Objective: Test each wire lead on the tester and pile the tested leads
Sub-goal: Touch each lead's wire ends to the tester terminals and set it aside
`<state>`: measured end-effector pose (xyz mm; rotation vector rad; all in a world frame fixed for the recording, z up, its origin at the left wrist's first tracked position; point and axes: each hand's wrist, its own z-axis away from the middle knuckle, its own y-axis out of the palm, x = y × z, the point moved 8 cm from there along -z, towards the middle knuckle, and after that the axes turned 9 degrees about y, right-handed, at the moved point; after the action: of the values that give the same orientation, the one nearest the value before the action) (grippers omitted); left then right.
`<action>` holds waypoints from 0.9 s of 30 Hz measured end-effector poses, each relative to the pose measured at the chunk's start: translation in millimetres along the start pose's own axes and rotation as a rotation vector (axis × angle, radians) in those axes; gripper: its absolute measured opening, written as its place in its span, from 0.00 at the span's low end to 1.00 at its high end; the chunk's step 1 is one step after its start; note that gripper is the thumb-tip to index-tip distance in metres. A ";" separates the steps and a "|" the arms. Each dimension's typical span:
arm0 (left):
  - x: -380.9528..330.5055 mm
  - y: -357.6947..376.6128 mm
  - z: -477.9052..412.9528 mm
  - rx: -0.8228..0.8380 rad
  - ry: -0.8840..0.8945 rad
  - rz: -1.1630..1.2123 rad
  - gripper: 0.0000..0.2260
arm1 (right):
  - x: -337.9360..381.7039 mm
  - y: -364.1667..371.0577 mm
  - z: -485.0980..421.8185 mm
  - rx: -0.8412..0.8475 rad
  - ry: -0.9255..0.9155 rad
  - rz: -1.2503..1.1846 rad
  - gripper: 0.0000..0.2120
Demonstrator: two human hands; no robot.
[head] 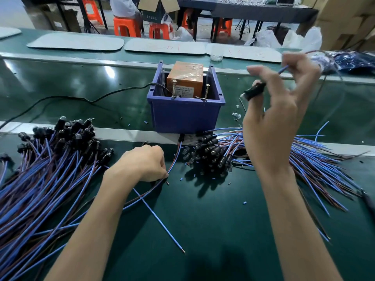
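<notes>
Nearest me, a stray lead (162,226) lies at six o'clock. My left hand (145,163) pinches a wire lead (173,161) beside the neat pile (50,169) at nine, probably already tested. My right hand (272,118) grips a raised lead (254,91) at two, ready for the tester (185,98) at twelve.

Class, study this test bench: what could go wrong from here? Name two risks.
The left hand pinches a low lead between the left pile and right pile, which lie close: tested and untested could mix. The raised lead in the right hand trails a wire far right that might snag.
</notes>
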<state>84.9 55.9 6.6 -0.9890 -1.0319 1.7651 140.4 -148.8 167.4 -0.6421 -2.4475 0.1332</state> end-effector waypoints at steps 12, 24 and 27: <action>-0.7 -14.8 3.8 -0.149 0.000 -0.012 0.05 | -76.2 85.5 72.6 1.199 0.296 0.492 0.26; -22.9 -74.4 43.5 -0.444 0.159 0.210 0.06 | -53.9 73.2 38.2 0.865 0.333 0.134 0.13; -38.3 -88.4 56.4 -0.539 0.309 0.318 0.06 | -45.4 76.2 50.0 1.056 0.581 -0.121 0.17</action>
<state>70.4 33.7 115.1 -1.7839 -1.2231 1.5274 175.3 -100.9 84.6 -0.0270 -1.5282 0.9559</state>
